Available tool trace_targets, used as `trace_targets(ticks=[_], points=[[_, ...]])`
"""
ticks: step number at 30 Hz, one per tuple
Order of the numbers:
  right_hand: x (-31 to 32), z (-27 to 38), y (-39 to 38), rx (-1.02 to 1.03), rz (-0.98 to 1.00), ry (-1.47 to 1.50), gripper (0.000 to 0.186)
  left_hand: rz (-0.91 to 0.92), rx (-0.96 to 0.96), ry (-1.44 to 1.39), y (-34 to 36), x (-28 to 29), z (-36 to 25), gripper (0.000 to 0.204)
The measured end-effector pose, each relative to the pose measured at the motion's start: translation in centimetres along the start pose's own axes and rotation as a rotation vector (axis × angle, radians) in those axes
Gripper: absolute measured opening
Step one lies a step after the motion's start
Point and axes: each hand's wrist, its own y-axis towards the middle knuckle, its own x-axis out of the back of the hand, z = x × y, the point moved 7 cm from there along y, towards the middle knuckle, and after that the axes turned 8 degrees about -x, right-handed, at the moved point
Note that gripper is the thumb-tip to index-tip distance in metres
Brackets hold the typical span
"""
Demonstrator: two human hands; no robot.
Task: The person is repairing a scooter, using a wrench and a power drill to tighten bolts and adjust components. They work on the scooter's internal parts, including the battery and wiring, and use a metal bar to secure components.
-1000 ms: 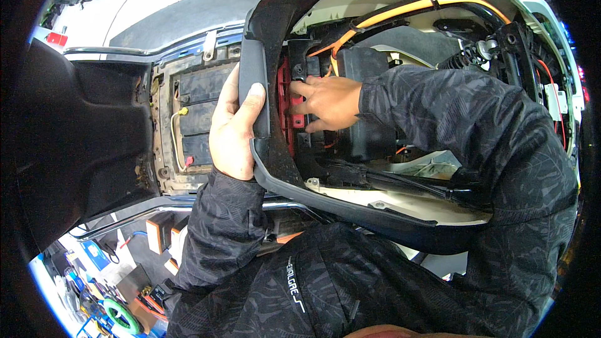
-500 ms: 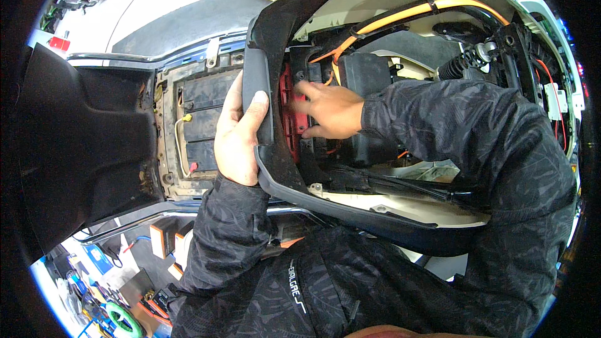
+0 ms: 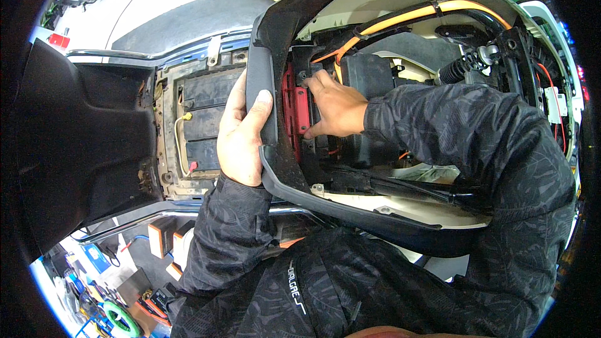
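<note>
The person stands over an opened scooter, and the left hand wraps the front edge of the black body panel, thumb on the near face and the other fingers curled behind it. To my eye that grip is there to pull the panel aside and hold it steady so the cavity behind stays open. The right hand reaches deep into that cavity, its fingers bunched and pressed against the red part mounted just inside the panel; whether they pinch something small there I cannot tell, as the tips are hidden behind the part. The red part sits upright, touching the inner side of the panel and just beside a black box further in. An orange cable arcs over the top of the cavity, and a coiled shock absorber shows behind the right sleeve.

To the left of the held panel lies the open floor tray, dusty, with dark battery blocks and a pale wire with a yellow end. The raised seat underside fills the far left, black and textured.

There is no desk under any of this; the scooter stands on a workshop floor, pale grey. Down at the lower left sit cardboard boxes and a green roll among loose tools.
</note>
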Motion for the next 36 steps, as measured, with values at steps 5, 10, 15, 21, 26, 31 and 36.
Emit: trace_targets(ticks=[5,10,15,21,26,31,36], points=[[-0.5,-0.6,0.4,0.019,-0.003,0.066,0.114,0.008,0.014,-0.054,-0.2,-0.4,-0.2,0.055],[-0.7,-0.8,0.5,0.043,0.014,0.092,0.113,0.017,0.009,-0.074,-0.2,-0.6,-0.4,0.054],[-0.4,-0.4,0.3,-0.005,0.009,0.078,0.112,0.028,-0.019,-0.031,0.0,-0.5,-0.1,0.057],[-0.1,0.8,0.1,-0.077,0.021,-0.050,0.111,0.003,0.000,-0.003,0.0,-0.4,0.0,0.058],[0.3,1.6,0.7,-0.003,-0.012,-0.103,0.101,0.001,0.027,-0.062,-0.1,-0.4,0.1,0.054],[-0.1,1.2,1.2,0.061,-0.023,-0.075,0.093,-0.007,0.003,-0.017,0.0,-0.3,0.2,0.058],[-0.5,0.5,1.6,0.108,0.000,-0.059,0.096,-0.003,0.036,-0.054,-0.1,-0.6,0.1,0.055]])
